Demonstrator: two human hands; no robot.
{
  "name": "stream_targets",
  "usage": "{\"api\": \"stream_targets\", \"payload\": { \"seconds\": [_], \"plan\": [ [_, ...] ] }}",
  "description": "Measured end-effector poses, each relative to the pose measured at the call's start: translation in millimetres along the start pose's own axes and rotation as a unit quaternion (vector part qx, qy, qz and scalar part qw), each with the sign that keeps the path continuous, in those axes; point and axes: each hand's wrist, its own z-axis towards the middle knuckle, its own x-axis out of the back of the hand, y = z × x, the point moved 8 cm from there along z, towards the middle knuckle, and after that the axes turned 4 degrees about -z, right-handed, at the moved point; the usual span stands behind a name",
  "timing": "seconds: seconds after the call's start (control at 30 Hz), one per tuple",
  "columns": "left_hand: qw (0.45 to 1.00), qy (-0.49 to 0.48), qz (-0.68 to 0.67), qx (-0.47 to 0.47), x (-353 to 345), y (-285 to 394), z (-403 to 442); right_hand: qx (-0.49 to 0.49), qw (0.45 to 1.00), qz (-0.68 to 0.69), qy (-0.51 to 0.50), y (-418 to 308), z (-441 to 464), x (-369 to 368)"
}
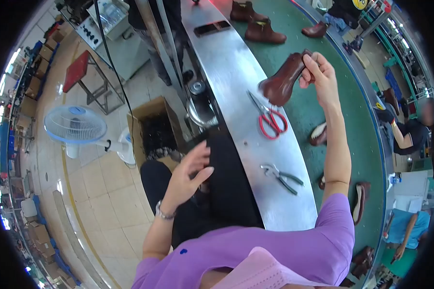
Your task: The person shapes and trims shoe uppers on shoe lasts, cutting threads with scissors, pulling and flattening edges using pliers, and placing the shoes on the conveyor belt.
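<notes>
My right hand (318,72) grips a shiny brown leather boot (280,83) at its upper end and holds it above the far side of the metal bench. The boot's rounded toe points down and to the left. My left hand (187,176) is raised over my lap, its fingers apart and nothing in them. Below the boot lie scissors (273,123) with red handles, their blades apart. Nearer to me on the bench are pliers (282,178) with dark green handles.
A metal bench (236,72) runs beside a green conveyor (299,62) carrying several brown boots (264,32). A phone (212,28) lies at the bench's far end. To my left stand a cardboard box (156,127) and a fan (75,125). Other people work across the conveyor.
</notes>
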Motion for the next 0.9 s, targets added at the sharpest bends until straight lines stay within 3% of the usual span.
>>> {"api": "stream_targets", "payload": {
  "seconds": [0.07,0.13,0.23,0.4,0.57,0.73,0.83,0.9],
  "plan": [
    [0.984,-0.023,0.168,-0.062,-22,37,5,-0.011,0.998,0.036,-0.054,-42,-42,-39],
    [0.964,-0.042,0.227,-0.133,-47,54,-1,-0.047,0.985,0.102,-0.134,-56,-82,-87],
    [0.983,-0.119,0.006,-0.136,-61,41,-39,-0.136,0.954,0.125,-0.235,-36,-143,-157],
    [0.998,-0.055,-0.006,-0.03,-26,-55,-111,-0.224,0.908,0.172,-0.311,42,-209,-235],
    [0.995,-0.024,-0.086,0.036,-14,-127,-150,-0.279,0.896,0.126,-0.323,90,-254,-266],
    [0.992,-0.04,-0.11,0.056,-19,-139,-146,-0.288,0.909,0.097,-0.284,94,-257,-248],
    [0.99,-0.041,-0.126,0.057,-13,-144,-143,-0.178,0.958,-0.031,-0.222,95,-244,-216],
    [0.989,-0.039,-0.128,0.057,-10,-145,-142,-0.099,0.963,-0.206,-0.139,99,-237,-177]
  ]
}}
